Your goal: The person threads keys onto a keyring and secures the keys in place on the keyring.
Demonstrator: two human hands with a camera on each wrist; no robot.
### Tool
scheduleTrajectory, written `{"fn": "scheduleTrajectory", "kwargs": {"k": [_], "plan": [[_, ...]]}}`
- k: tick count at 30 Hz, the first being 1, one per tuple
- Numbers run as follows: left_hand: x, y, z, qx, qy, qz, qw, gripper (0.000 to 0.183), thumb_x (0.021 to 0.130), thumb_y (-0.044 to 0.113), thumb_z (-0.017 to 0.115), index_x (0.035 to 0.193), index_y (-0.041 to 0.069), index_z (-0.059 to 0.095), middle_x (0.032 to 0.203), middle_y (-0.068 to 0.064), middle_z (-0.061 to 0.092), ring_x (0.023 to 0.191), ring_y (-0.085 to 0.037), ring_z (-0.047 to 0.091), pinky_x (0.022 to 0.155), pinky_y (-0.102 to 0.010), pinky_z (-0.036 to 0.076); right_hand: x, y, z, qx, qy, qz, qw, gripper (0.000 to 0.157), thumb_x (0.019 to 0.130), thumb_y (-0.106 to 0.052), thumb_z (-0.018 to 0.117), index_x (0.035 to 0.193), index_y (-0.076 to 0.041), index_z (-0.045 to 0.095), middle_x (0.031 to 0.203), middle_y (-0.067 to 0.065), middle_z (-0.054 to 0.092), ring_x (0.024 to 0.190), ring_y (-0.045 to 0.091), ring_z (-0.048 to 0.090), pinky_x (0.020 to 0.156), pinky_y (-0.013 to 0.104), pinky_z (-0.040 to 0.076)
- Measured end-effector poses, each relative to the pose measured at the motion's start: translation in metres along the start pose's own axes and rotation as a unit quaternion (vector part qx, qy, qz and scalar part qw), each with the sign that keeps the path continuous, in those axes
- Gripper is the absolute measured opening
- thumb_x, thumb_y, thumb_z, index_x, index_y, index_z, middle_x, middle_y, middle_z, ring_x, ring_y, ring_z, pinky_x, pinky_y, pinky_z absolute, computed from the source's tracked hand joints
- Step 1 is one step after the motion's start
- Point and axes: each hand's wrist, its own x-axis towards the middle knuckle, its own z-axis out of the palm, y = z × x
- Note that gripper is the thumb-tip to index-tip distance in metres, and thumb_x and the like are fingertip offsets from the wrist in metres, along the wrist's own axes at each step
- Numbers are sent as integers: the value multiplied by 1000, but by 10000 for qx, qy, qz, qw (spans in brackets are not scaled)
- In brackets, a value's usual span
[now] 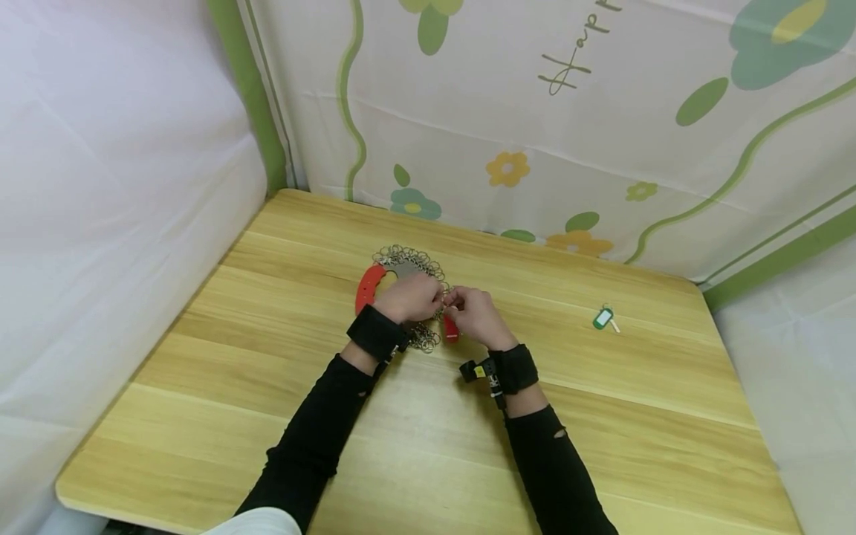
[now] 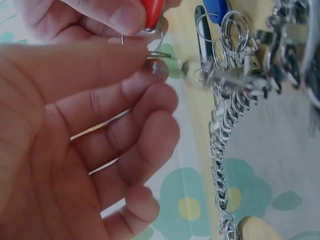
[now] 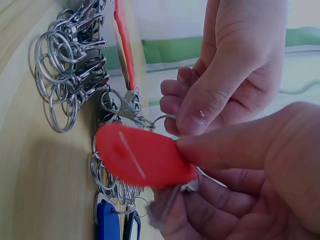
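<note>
The metal piece (image 3: 164, 206) beside the red tag (image 3: 142, 156) is blurred.

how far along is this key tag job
Seemingly done: a blue tag and a black-edged tag sit among the metal clips. In hand: the left hand pinches a small ring, the right hand holds a red tag; whether they are linked is unclear. Probably left: the green tag lying apart on the table.

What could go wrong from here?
Slip: the left hand pinches a thin metal ring at the fingertips, so it could pop free.
Drop: the right hand grips the red tag near one end, so it might twist or fall.
Snag: neighbouring clips hang crowded with rings, which could catch.
</note>
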Motion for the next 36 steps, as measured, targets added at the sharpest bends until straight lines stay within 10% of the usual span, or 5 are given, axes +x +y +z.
{"fn": "scheduleTrajectory", "kwargs": {"k": [7,24,36], "plan": [[0,-1,2,-27,-156,68,9999,25,93,12,58,68,13,55,59,2,42,51,-11,40,53,-22,33,0,2,1,43,-11,113,9999,13,96,-6,52,91,-5,65,80,7,63,58,16,50,53,26,40],[0,-3,3,40,22,37,10000,26,91,6,54,66,12,52,60,1,38,52,-12,36,51,-23,29,1,1,1,-101,-99,-278,9995,6,93,-5,57,91,-3,63,86,6,64,71,16,58,62,28,46],[2,-5,4,-128,-57,245,9996,27,92,11,57,66,13,52,58,2,40,51,-11,37,52,-23,31,2,1,4,168,270,243,9992,8,95,-6,54,92,-3,61,86,11,64,61,17,54,53,27,42]]}}
